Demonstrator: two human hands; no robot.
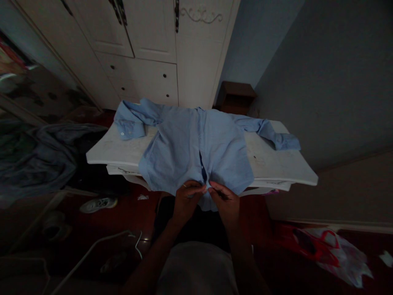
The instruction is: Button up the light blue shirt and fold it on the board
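Head view: the person's left hand [188,198] and right hand [226,200] pinch the shirt [175,147] close together at its front opening near the hem. It lies spread across the table [118,149], sleeves outstretched; beyond stands a wardrobe [198,53].

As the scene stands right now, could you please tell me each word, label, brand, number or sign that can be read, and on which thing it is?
No text can be read with certainty.
White table: dark curly marks on the front edge, too small to tell whether letters or decoration.
Plastic bag: red parts, too blurred to show any words.
Blue shirt: no readable label.
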